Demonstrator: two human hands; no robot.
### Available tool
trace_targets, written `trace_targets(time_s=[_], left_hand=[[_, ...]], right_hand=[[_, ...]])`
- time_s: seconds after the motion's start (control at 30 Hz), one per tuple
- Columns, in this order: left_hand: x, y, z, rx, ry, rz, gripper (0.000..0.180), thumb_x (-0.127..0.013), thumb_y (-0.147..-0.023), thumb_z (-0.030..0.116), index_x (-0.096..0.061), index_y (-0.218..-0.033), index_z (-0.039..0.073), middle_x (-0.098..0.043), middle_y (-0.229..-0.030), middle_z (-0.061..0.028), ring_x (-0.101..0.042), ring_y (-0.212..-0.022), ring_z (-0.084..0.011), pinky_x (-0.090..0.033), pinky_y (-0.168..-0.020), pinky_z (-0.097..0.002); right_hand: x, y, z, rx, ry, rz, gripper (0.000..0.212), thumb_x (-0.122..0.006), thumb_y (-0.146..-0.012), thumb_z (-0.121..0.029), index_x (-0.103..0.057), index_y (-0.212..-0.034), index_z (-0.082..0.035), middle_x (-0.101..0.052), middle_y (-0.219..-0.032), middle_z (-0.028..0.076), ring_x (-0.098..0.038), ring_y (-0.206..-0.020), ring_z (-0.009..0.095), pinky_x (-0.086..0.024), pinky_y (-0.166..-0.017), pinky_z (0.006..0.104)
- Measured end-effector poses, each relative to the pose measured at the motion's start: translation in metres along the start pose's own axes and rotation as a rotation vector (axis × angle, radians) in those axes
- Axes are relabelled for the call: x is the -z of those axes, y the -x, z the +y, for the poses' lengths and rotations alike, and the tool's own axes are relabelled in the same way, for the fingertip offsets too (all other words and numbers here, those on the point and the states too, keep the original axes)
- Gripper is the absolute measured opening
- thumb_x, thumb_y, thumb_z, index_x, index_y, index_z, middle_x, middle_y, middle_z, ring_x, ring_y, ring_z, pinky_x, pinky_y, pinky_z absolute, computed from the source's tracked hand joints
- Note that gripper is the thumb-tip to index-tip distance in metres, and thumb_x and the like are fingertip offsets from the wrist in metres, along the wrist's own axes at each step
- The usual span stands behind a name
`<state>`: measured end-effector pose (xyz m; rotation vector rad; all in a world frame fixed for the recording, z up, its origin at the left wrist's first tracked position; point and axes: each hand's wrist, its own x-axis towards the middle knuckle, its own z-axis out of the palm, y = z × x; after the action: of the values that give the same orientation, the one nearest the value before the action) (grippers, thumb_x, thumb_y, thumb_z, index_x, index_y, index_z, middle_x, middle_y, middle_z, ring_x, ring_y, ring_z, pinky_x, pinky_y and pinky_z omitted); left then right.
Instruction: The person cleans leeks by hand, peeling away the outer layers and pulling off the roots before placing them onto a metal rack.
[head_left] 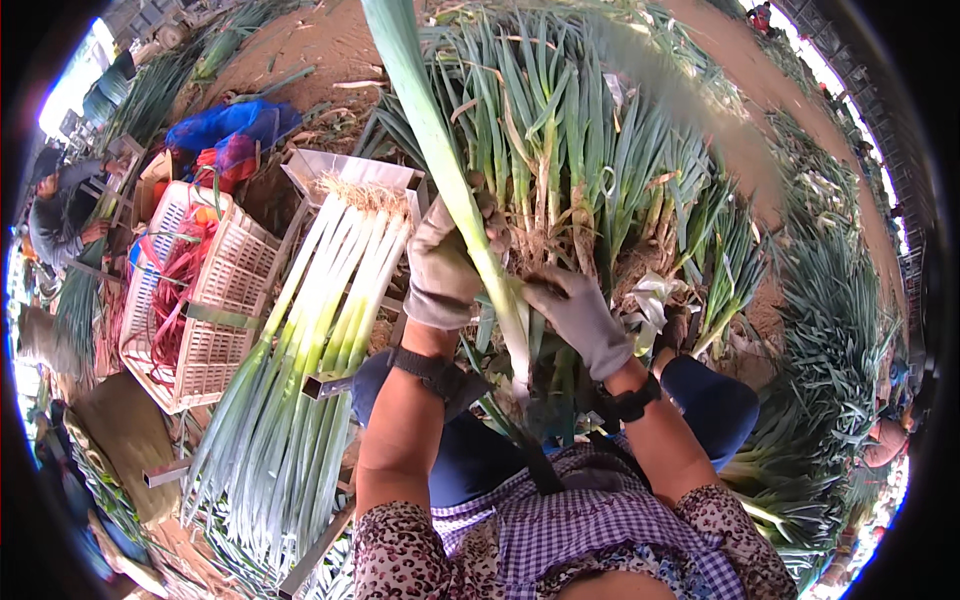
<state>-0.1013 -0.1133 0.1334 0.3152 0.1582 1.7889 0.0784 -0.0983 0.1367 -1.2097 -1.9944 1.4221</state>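
My left hand [443,268], in a pale work glove, is wrapped round a long green onion [465,205]. The onion slants across the middle, its green top at the upper left and its white root end toward my lap. From the right, my gloved right hand [585,318] pinches at the edge of the pale stalk; whether its fingers also hold a loose outer leaf cannot be made out. On my left, a bundle of green onions [310,300] with white stalks lies in a metal rack [300,175], roots at the far end. Unsorted green onions [560,110] with earthy roots are piled just ahead.
A cream plastic crate [215,320] with red ties [185,270] stands left of the rack. Behind it lies blue netting [235,122]. Another person [65,210] sits at the far left. More green onions [835,320] spread along the right. White plastic scrap [655,300] lies near my right knee.
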Motion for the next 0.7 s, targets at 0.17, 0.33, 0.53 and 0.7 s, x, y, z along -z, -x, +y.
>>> trace_targets(time_s=[0.17,0.33,0.53,0.7], left_hand=[[0.0,0.0,0.001,0.086,0.137,-0.086,0.047,-0.065,-0.082,0.029,-0.051,-0.116,0.0,-0.05,-0.081,-0.0072,-0.046,-0.066,-0.0187,-0.037,-0.057,-0.0303],[0.005,0.005,-0.003,0.151,0.124,-0.108,0.053,-0.067,-0.079,0.032,-0.049,-0.118,0.001,-0.05,-0.081,-0.0076,-0.046,-0.067,-0.0193,-0.036,-0.058,-0.031],[0.006,0.003,-0.002,0.158,0.122,-0.112,0.055,-0.062,-0.078,0.033,-0.047,-0.12,0.0,-0.05,-0.081,-0.0081,-0.046,-0.068,-0.0197,-0.037,-0.057,-0.0306],[0.004,0.005,0.0,0.19,0.206,-0.147,0.058,-0.064,-0.075,0.033,-0.048,-0.119,-0.001,-0.052,-0.081,-0.0085,-0.047,-0.066,-0.0192,-0.038,-0.056,-0.0302]], right_hand=[[-0.012,-0.01,-0.029,0.238,0.101,0.15,0.032,-0.068,-0.08,-0.028,-0.066,-0.092,0.002,-0.067,-0.081,0.012,-0.062,-0.074,0.013,-0.049,-0.066,0.0308],[-0.001,-0.02,-0.011,-0.072,0.085,-0.121,0.017,-0.065,-0.079,-0.015,-0.067,-0.089,0.0,-0.063,-0.072,0.007,-0.057,-0.065,0.015,-0.044,-0.06,0.0284],[0.005,0.009,-0.038,-0.013,-0.075,-0.047,0.03,-0.069,-0.082,-0.024,-0.063,-0.097,0.001,-0.066,-0.083,0.01,-0.063,-0.077,0.017,-0.049,-0.071,0.0313],[-0.018,-0.01,-0.019,0.325,-0.032,0.097,0.027,-0.066,-0.086,-0.025,-0.065,-0.096,0.0,-0.064,-0.078,0.005,-0.059,-0.072,0.011,-0.047,-0.066,0.0276]])
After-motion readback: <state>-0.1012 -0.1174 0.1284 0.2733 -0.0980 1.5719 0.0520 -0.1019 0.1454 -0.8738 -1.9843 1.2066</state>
